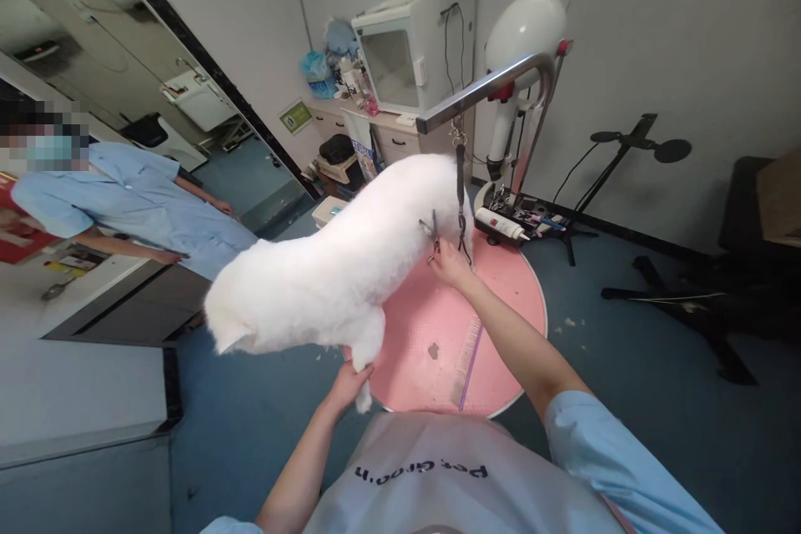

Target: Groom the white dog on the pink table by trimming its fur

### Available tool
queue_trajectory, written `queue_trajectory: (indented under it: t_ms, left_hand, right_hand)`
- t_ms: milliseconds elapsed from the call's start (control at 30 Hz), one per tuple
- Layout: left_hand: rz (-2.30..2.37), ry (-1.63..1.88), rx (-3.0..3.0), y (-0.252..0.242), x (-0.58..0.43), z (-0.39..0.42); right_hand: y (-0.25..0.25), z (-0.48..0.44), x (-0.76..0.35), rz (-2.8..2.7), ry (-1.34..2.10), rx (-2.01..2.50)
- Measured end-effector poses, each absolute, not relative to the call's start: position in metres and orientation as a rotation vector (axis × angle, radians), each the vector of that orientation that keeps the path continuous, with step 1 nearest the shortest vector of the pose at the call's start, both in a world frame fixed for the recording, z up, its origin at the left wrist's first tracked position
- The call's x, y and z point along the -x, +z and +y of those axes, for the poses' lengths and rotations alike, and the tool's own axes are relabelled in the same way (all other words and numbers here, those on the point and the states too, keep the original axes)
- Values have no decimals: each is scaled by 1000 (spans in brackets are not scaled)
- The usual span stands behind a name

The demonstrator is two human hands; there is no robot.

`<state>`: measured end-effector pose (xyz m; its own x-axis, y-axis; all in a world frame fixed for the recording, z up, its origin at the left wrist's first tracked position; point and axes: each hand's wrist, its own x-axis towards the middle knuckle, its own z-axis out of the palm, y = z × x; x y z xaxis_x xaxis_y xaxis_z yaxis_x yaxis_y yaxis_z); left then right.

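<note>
A white fluffy dog stands on the round pink grooming table, its head toward the left and its rear by the metal post. My left hand is closed around one of its legs, just above the paw. My right hand grips a pair of scissors, with the blades against or close to the fur at the dog's hindquarters. A black strap hangs from the metal arm beside the hindquarters. On the table lies a comb with a purple spine, near a small grey tuft.
A metal grooming arm reaches over the table. Behind it stand a white dryer and a tool tray holding a white bottle. A person in blue stands at left. At right is a black stand.
</note>
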<state>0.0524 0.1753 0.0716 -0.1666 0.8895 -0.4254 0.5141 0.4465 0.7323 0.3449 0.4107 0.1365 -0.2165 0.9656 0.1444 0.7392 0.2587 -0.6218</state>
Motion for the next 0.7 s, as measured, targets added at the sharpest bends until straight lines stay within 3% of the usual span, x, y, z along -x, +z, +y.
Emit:
queue_trajectory:
  t_ms: [467, 600, 700]
  left_hand:
    - [1780, 571, -1180, 69, -51, 176]
    - [1791, 874, -956, 77, -25, 192]
    - [1739, 1249, -654, 106, -2, 214]
  right_hand:
    - [141, 420, -354, -2042, 555, 1561]
    - [125, 411, -356, -1868, 631, 1510]
    - [100, 380, -345, -1656, 894, 1375]
